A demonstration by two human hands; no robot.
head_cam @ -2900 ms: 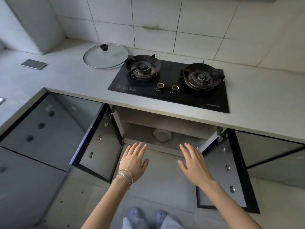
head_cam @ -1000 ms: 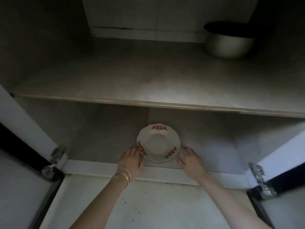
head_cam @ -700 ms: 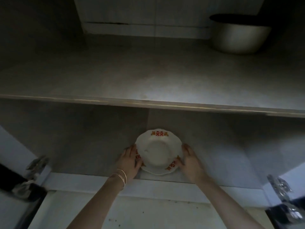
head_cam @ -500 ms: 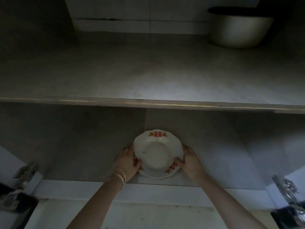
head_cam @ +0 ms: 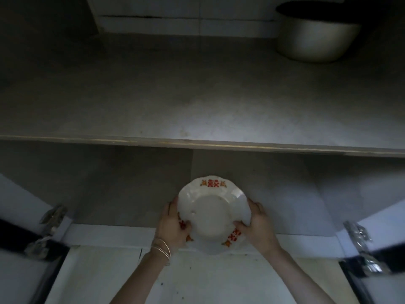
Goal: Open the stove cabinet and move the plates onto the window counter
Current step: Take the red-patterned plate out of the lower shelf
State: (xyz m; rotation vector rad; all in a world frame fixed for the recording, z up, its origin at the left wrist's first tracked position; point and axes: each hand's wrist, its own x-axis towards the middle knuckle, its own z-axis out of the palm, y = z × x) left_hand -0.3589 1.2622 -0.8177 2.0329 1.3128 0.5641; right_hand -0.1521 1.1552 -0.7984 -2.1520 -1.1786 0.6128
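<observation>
A white plate (head_cam: pixel 211 213) with red and orange motifs on its scalloped rim is at the front of the stove cabinet's lower compartment, over the front ledge. My left hand (head_cam: pixel 173 227) grips its left edge and my right hand (head_cam: pixel 259 227) grips its right edge, thumbs on the rim. Whether more plates lie beneath it is hidden. Both cabinet doors stand open at the sides.
A shelf (head_cam: pixel 197 143) runs across the cabinet just above the plate. A metal pot (head_cam: pixel 315 36) stands on that shelf at the back right. Door hinges show at the left (head_cam: pixel 52 218) and the right (head_cam: pixel 357 233). Pale floor lies below the ledge.
Both hands closed on the plate's edges and drew it forward and up from the cabinet floor toward the front ledge. My view moved closer.
</observation>
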